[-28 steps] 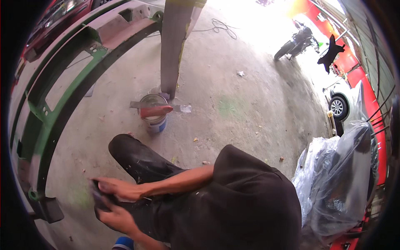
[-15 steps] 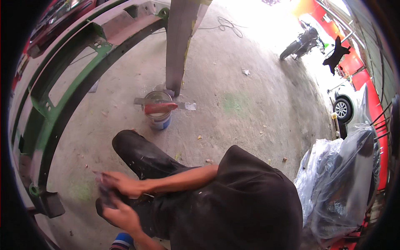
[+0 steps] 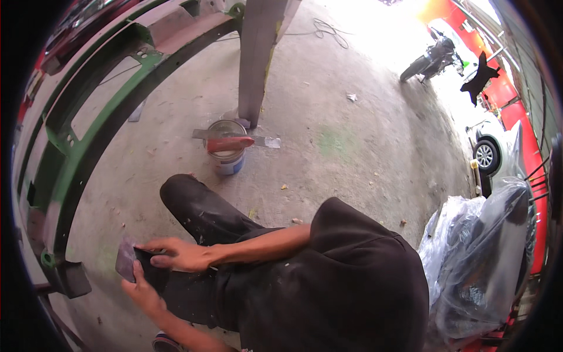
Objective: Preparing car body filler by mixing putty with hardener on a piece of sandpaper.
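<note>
My left hand (image 3: pixel 145 293) and my right hand (image 3: pixel 183 254) meet over my bent leg at the lower left. Between them is a thin flat sheet (image 3: pixel 125 260), purplish-grey on the part showing, that looks like sandpaper. A dark area beside it may be its other face or my trousers; I cannot tell. The left thumb presses on the sheet's near edge. Right fingers stretch along its upper edge, with the thumb laid over the dark area. Beyond my knee stands an open tin (image 3: pixel 227 162). A scraper with a red handle (image 3: pixel 230 144) lies across its rim.
A curved green and pinkish metal frame (image 3: pixel 99 126) arches along the left, near my hands. A grey post (image 3: pixel 256 64) rises behind the tin. Another tin (image 3: pixel 166 342) is partly seen below my left forearm. Plastic-wrapped goods (image 3: pixel 475 264) stand right; a motorcycle (image 3: pixel 431 58) stands far off.
My hands have drawn slightly apart, and the sheet, blurred before, now shows its purplish-grey face. The view has shifted slightly. The tin and scraper stay in place.
</note>
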### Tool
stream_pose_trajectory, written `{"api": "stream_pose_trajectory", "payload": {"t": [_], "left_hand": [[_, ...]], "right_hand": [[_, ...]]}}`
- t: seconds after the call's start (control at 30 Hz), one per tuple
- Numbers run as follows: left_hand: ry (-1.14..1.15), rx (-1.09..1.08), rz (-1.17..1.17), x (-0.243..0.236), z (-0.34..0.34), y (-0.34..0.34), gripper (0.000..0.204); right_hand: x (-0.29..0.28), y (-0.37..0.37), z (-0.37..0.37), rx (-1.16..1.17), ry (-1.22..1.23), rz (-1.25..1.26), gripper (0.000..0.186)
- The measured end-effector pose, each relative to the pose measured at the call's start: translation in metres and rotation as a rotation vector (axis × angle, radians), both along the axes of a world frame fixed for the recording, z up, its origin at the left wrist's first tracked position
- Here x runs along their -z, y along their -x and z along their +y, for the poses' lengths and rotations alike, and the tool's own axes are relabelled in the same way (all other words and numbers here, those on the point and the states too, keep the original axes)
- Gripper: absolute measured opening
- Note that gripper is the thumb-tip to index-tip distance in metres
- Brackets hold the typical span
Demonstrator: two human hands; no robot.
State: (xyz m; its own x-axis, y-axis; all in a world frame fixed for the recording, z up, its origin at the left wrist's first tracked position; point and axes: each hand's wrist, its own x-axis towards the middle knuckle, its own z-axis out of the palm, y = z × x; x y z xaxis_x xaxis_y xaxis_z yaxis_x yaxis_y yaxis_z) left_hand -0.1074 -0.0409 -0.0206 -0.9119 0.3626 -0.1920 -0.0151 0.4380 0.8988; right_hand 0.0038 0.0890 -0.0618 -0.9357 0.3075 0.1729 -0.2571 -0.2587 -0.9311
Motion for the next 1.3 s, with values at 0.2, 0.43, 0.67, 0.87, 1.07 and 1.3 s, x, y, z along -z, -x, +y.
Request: {"api": "stream_pose_trajectory", "payload": {"t": [0.2, 0.43, 0.67, 0.87, 1.07, 1.3], "left_hand": [[-0.140, -0.031, -0.081, 0.039, -0.075, 0.062, 0.041], [0.108, -0.112, -0.102, 0.100, -0.184, 0.046, 0.048], [0.151, -0.016, -0.027, 0.042, -0.208, 0.050, 0.035], [0.318, 0.234, 0.090, 0.079, -0.226, 0.019, 0.036], [0.228, -0.260, 0.322, 0.029, -0.242, 0.012, 0.042], [-0.483, -0.270, -0.241, 0.055, -0.154, -0.023, 0.026]], "right_hand": [[0.012, -0.009, 0.049, -0.005, -0.183, -0.012, 0.030], [0.061, -0.026, 0.114, 0.411, -0.704, -0.435, 0.026], [0.077, -0.038, 0.170, 0.448, -0.506, -0.714, 0.063], [0.115, -0.042, 0.164, 0.272, -0.911, -0.972, 0.071], [0.096, -0.065, 0.205, 0.599, -0.987, -0.612, 0.034], [0.059, -0.046, 0.169, 0.392, -0.082, -0.541, 0.032]]}}
